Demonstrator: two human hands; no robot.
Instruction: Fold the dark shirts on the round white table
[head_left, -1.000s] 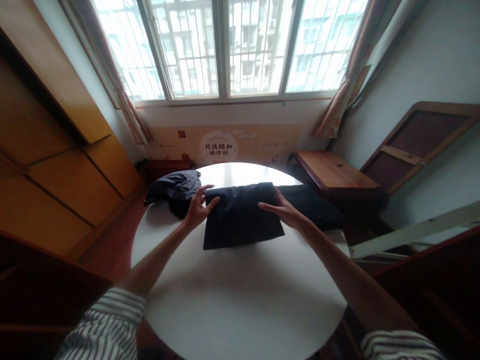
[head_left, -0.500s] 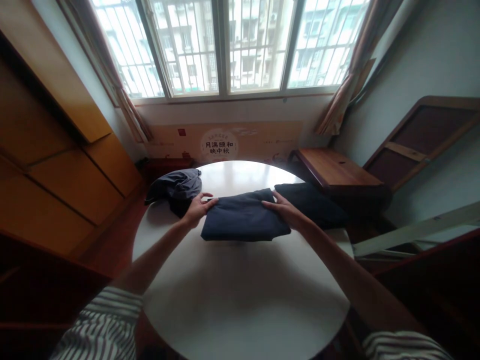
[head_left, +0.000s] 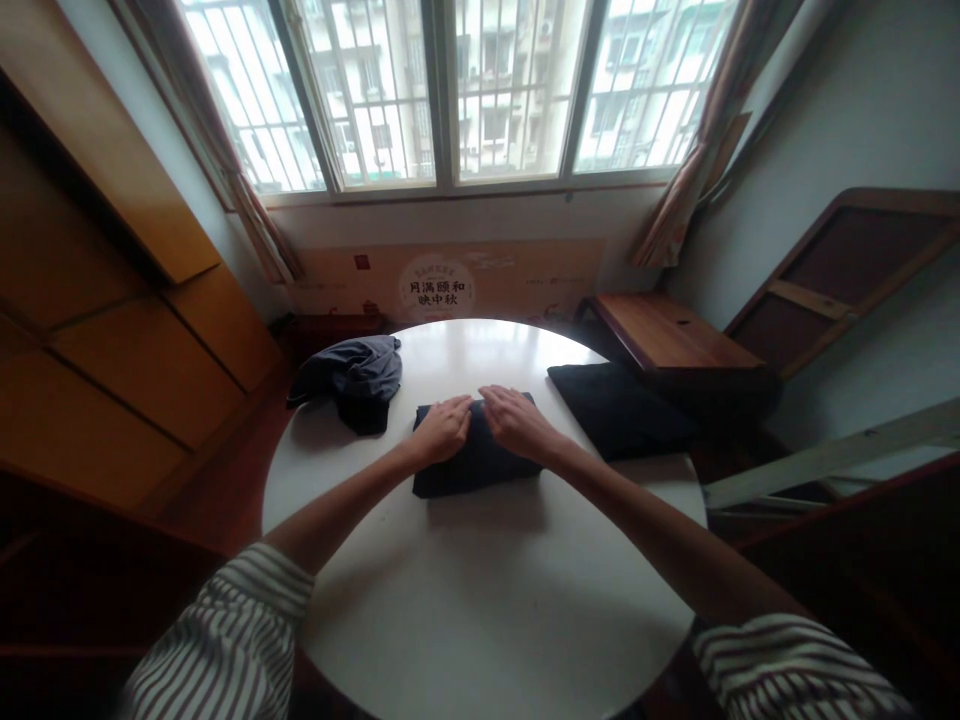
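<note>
A dark navy folded garment (head_left: 476, 472) lies as a compact bundle on the white round table (head_left: 495, 600). My left hand (head_left: 444, 428) rests flat on its upper left part, fingers stretched toward the middle. On the upper right part lies my right hand (head_left: 513, 420), also flat, its fingertips close to those of the left. Both palms face down and grip nothing. The hands cover much of the cloth, so its exact kind cannot be made out.
A crumpled grey and black garment (head_left: 352, 375) sits at the table's far left. Dark folded cloth (head_left: 622, 405) lies at the right edge. Beyond stand a wooden side table (head_left: 675, 335) and a leaning brown panel (head_left: 832, 265); wooden cabinets (head_left: 142, 370) line the left.
Both hands have let go of the garment's side edges and moved inward onto its top. The garment, held slightly raised before, now lies on the table and looks narrower.
</note>
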